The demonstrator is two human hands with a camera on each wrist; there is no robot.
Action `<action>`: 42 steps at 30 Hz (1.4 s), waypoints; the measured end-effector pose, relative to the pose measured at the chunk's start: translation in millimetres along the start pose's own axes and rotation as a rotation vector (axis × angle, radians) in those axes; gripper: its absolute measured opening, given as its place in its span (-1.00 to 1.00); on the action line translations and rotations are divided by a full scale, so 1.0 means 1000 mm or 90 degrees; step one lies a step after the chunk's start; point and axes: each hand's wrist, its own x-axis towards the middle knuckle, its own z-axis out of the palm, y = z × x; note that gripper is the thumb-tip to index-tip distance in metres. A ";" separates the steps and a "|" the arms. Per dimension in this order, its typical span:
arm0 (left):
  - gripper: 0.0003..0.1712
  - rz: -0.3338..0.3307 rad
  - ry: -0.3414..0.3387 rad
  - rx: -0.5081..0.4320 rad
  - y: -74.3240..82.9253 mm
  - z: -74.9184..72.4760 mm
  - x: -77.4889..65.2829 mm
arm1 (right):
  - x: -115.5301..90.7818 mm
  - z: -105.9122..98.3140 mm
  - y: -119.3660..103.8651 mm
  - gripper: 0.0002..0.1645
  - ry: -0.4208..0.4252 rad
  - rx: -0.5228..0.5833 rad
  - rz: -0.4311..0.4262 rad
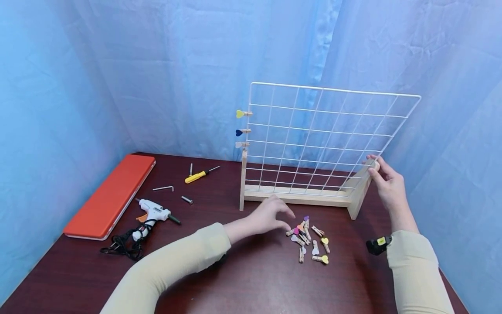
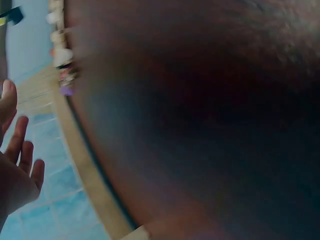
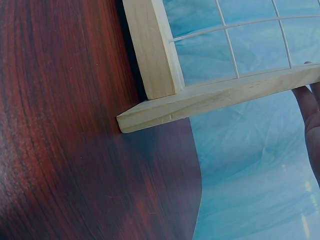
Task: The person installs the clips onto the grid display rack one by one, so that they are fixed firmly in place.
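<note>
My left hand (image 1: 266, 216) hovers at the left edge of a pile of small wooden clothespins (image 1: 307, 233) with coloured hearts; thumb and fingers are apart, nothing between them. Behind the pile stands a white wire grid (image 1: 333, 90) in a wooden base (image 1: 298, 199). Three clothespins with yellow (image 1: 240, 114), dark blue (image 1: 239, 133) and pale (image 1: 238, 145) hearts are clipped down the grid's left edge. With my right hand (image 1: 389, 185) I grip the upper part of the right wooden side panel (image 1: 357, 198). In the right wrist view, fingers (image 3: 312, 107) show at that panel (image 3: 200, 103).
On the left lie a red case (image 1: 111, 196), a white glue gun (image 1: 154, 211) with its black cord (image 1: 125, 246), a hex key (image 1: 162, 188), a bolt (image 1: 187, 199) and a yellow screwdriver (image 1: 195, 176). A blue curtain (image 1: 188, 78) hangs behind the table.
</note>
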 end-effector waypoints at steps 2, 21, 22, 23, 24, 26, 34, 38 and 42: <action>-0.66 0.012 -0.035 0.017 0.000 0.010 0.002 | 0.000 0.000 0.001 -0.53 0.001 -0.001 -0.002; -0.92 0.034 -0.089 0.019 0.006 0.025 0.004 | 0.001 -0.002 0.001 -0.53 -0.005 0.029 0.001; -0.93 0.036 -0.085 0.006 0.006 0.022 0.003 | 0.001 -0.002 0.001 -0.53 -0.004 0.022 0.003; -0.94 0.037 -0.079 -0.007 0.005 0.020 0.003 | 0.001 -0.002 0.001 -0.53 -0.004 0.011 0.003; -0.94 0.032 -0.071 -0.020 0.005 0.017 0.001 | 0.001 -0.002 0.001 -0.53 -0.005 0.007 0.003; -0.94 0.017 -0.052 -0.045 0.005 0.008 -0.001 | 0.001 -0.002 0.002 -0.53 -0.007 0.012 0.002; -0.96 -0.024 0.085 -0.110 0.005 -0.053 -0.007 | 0.004 -0.001 0.002 -0.52 -0.015 0.023 -0.005; -0.95 -0.044 0.181 -0.112 0.007 -0.097 -0.006 | 0.003 -0.001 0.002 -0.51 -0.011 -0.018 -0.011; -0.89 -0.090 0.271 -0.126 0.004 -0.143 -0.004 | 0.004 -0.002 0.003 -0.48 -0.019 -0.018 -0.026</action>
